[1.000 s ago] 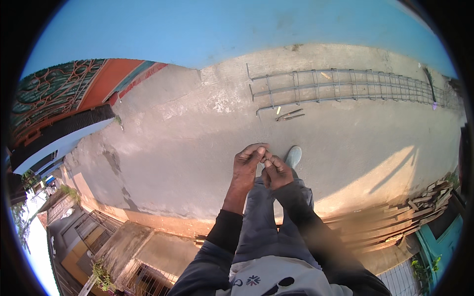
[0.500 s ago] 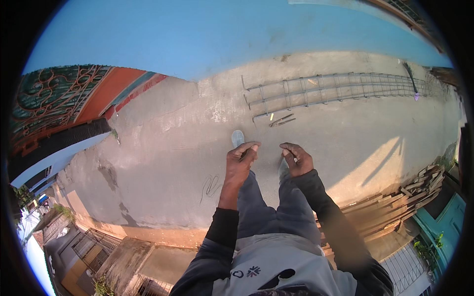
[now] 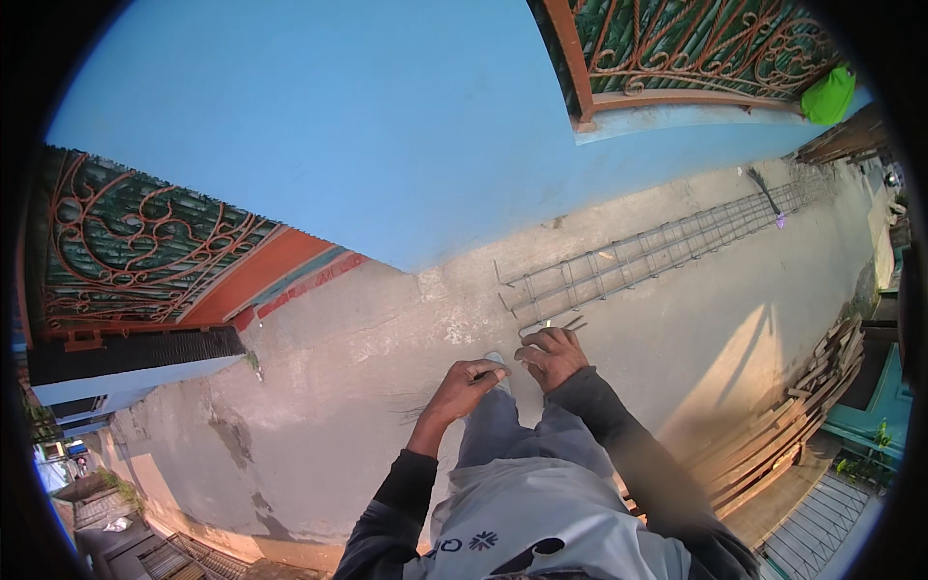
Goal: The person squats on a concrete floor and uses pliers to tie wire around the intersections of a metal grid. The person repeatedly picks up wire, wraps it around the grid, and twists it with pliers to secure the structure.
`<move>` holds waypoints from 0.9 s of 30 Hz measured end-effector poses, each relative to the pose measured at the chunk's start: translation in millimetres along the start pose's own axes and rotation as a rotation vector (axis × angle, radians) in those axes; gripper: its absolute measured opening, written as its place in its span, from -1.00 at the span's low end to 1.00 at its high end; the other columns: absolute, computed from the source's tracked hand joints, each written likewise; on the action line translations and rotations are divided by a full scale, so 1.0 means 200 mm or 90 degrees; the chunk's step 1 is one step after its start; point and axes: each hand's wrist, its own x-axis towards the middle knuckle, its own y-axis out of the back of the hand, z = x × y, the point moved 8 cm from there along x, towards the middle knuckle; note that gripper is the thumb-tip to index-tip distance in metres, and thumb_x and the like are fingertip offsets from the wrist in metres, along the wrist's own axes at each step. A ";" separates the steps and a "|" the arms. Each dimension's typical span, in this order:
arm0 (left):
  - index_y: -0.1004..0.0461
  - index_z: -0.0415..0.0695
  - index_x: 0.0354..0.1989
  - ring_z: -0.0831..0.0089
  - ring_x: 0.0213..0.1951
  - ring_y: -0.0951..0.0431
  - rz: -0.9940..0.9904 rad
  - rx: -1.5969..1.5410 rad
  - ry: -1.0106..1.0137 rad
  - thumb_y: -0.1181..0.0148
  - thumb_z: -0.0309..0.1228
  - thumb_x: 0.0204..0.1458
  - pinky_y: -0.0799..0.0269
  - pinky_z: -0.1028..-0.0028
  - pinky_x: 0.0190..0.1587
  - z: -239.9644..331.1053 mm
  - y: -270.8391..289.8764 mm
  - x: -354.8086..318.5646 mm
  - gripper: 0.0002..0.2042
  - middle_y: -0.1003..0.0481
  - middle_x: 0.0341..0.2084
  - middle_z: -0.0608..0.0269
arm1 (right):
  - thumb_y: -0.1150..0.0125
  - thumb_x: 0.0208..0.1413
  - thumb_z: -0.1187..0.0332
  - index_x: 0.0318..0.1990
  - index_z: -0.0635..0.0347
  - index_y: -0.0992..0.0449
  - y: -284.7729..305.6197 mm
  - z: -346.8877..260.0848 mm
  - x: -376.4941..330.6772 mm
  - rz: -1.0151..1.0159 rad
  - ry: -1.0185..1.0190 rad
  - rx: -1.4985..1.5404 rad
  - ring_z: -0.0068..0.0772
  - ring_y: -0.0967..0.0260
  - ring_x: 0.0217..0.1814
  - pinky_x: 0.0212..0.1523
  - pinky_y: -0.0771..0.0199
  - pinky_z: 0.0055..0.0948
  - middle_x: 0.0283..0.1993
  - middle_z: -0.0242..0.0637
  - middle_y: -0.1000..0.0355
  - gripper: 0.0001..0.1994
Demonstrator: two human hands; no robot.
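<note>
My left hand [image 3: 467,385] is curled into a loose fist in front of my waist, with nothing showing in it. My right hand [image 3: 553,356] is just to its right, fingers bent inward and knuckles up, also with nothing visible in it. The two hands are a small gap apart. Between them the toe of my light shoe [image 3: 498,361] shows above my grey trouser leg [image 3: 493,435]. A long steel rebar cage [image 3: 657,253] lies on the concrete ground [image 3: 338,387] along the blue wall [image 3: 338,145], just beyond my right hand. A few loose short rods [image 3: 570,324] lie at its near end.
Ornate red metal gates [image 3: 145,251] [image 3: 696,43] stand in the wall at left and top right. Stacked wooden planks [image 3: 793,425] lie along the right side. A green object [image 3: 828,95] hangs at the top right. A broom-like tool [image 3: 768,198] lies near the cage's far end.
The view has swung up toward the blue wall and the rebar cage is closer. My hands, touching a second ago and then apart, are near each other again.
</note>
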 end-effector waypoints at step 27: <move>-0.50 -0.22 -0.27 0.45 -0.38 -0.49 0.402 -0.026 -0.319 -0.12 -0.41 0.13 -0.40 0.40 -0.26 0.29 0.16 -0.07 -0.86 -0.52 -0.43 0.18 | -0.13 0.20 0.37 -0.25 0.23 -0.50 0.03 0.09 0.25 0.056 -0.148 0.469 -0.49 -0.48 -0.37 -0.27 -0.47 -0.45 -0.40 -0.25 -0.52 -0.88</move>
